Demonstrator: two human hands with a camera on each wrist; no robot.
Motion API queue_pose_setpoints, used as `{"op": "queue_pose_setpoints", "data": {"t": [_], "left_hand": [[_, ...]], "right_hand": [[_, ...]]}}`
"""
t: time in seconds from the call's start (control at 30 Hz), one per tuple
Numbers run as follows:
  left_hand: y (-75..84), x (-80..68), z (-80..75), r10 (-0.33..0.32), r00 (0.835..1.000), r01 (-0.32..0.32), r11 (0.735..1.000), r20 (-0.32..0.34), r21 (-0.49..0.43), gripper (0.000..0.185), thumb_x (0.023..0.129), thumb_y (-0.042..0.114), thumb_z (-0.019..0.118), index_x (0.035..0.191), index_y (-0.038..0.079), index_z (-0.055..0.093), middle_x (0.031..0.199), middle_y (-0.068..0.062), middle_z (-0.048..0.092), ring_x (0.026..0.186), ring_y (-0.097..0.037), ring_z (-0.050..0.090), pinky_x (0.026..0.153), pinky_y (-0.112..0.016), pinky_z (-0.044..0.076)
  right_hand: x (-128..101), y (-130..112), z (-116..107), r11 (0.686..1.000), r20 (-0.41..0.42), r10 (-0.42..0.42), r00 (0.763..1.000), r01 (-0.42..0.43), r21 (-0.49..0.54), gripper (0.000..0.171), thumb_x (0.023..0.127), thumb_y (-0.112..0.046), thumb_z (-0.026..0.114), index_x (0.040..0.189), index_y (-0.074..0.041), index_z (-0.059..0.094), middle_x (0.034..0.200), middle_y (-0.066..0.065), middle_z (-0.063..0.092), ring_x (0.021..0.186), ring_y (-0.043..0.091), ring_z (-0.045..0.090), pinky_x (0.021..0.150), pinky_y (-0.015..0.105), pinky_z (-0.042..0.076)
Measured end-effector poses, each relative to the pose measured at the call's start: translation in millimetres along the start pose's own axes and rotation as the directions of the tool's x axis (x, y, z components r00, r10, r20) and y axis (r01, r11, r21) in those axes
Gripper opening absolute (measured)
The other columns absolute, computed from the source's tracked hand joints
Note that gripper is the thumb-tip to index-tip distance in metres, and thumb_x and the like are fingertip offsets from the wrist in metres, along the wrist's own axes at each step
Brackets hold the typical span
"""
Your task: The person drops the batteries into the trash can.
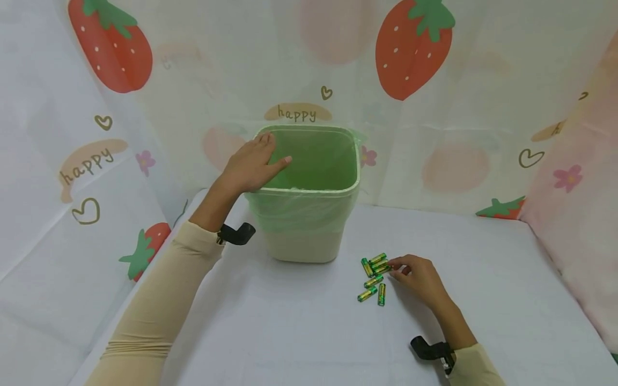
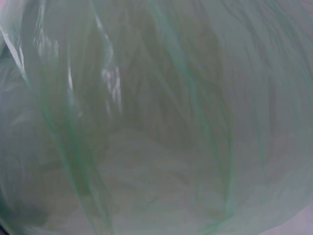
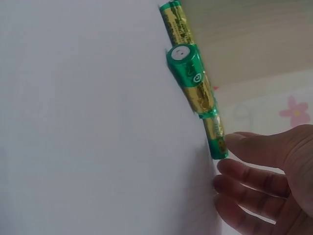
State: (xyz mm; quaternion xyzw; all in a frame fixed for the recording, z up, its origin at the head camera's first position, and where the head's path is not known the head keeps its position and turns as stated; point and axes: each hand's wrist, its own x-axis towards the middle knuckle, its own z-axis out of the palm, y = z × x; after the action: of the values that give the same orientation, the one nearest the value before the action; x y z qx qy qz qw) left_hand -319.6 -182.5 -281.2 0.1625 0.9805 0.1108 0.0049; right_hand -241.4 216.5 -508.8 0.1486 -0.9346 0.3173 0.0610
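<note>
A pale green bin [image 1: 309,246] stands upright, lined with a thin green plastic bag [image 1: 304,212] folded over its rim. My left hand [image 1: 253,163] rests on the bin's left rim, fingers stretched along it and thumb extended over the opening. The bag's creased film [image 2: 156,112] fills the left wrist view, where that hand does not show. Several green and gold batteries [image 1: 373,281] lie in a loose cluster to the right of the bin. My right hand [image 1: 417,276] is at the cluster's right side, thumb and fingertips at the end of one battery [image 3: 215,139]; I cannot tell whether they pinch it.
White cloth [image 1: 289,332] covers the table. Behind it and at both sides hang sheets [image 1: 232,48] printed with strawberries, hearts and flowers. A black wrist camera [image 1: 236,234] sits on the left wrist, another black camera [image 1: 429,348] on the right.
</note>
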Motion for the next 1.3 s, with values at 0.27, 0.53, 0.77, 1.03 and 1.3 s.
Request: {"op": "queue_pose_setpoints", "data": {"t": [0.27, 0.53, 0.77, 1.03, 1.3], "left_hand": [[1.2, 0.5, -2.1, -0.003, 1.0, 0.003, 1.0, 0.004, -0.001, 0.084, 0.109, 0.054, 0.033, 0.16, -0.006, 0.002, 0.168, -0.023, -0.002, 0.156, -0.034, -0.001, 0.126, -0.046, 0.004], [2.4, -0.4, -2.7, -0.006, 1.0, 0.006, 1.0, 0.005, -0.001, 0.084, 0.109, 0.054, 0.033, 0.16, -0.006, 0.003, 0.168, -0.023, -0.002, 0.156, -0.034, -0.001, 0.126, -0.045, 0.004], [1.5, -0.6, -1.4, -0.006, 1.0, 0.006, 1.0, 0.006, 0.007, 0.084, 0.109, 0.053, 0.033, 0.159, -0.007, 0.004, 0.168, -0.024, 0.0, 0.156, -0.035, 0.0, 0.126, -0.046, 0.004], [0.6, -0.3, 0.0, -0.001, 1.0, 0.001, 1.0, 0.002, 0.007, 0.084, 0.109, 0.053, 0.032, 0.159, -0.008, 0.005, 0.167, -0.024, 0.0, 0.156, -0.035, 0.001, 0.126, -0.046, 0.005], [1.2, -1.1, -1.0, 0.002, 1.0, -0.002, 1.0, -0.001, 0.003, 0.084, 0.109, 0.053, 0.033, 0.159, -0.008, 0.005, 0.167, -0.024, 0.0, 0.156, -0.035, 0.001, 0.126, -0.047, 0.005]], "right_hand": [[1.3, -0.3, 0.1, 0.999, 0.028, -0.014, 0.999, 0.015, -0.035, 0.024, 0.087, -0.004, 0.079, 0.111, -0.004, 0.077, 0.092, 0.004, 0.07, 0.074, 0.012, 0.058, 0.06, 0.027, 0.045], [1.4, -1.1, 1.1, 1.0, 0.041, -0.017, 0.999, 0.018, -0.022, 0.02, 0.086, -0.002, 0.079, 0.105, -0.004, 0.076, 0.087, 0.002, 0.065, 0.072, 0.013, 0.054, 0.061, 0.027, 0.044], [-0.5, -0.9, 2.7, 0.999, 0.069, 0.016, 0.997, -0.014, -0.037, 0.014, 0.086, -0.005, 0.08, 0.1, -0.005, 0.076, 0.084, 0.0, 0.063, 0.072, 0.014, 0.052, 0.061, 0.028, 0.042], [-1.6, -0.4, 4.6, 0.998, 0.089, 0.018, 0.996, -0.013, -0.056, 0.012, 0.087, -0.008, 0.08, 0.097, -0.005, 0.076, 0.081, -0.002, 0.06, 0.07, 0.013, 0.05, 0.061, 0.029, 0.041], [-1.6, -2.3, 0.8, 0.999, 0.107, 0.034, 0.994, -0.031, -0.033, 0.011, 0.088, -0.009, 0.079, 0.097, -0.005, 0.075, 0.08, -0.001, 0.061, 0.071, 0.014, 0.051, 0.062, 0.03, 0.043]]}}
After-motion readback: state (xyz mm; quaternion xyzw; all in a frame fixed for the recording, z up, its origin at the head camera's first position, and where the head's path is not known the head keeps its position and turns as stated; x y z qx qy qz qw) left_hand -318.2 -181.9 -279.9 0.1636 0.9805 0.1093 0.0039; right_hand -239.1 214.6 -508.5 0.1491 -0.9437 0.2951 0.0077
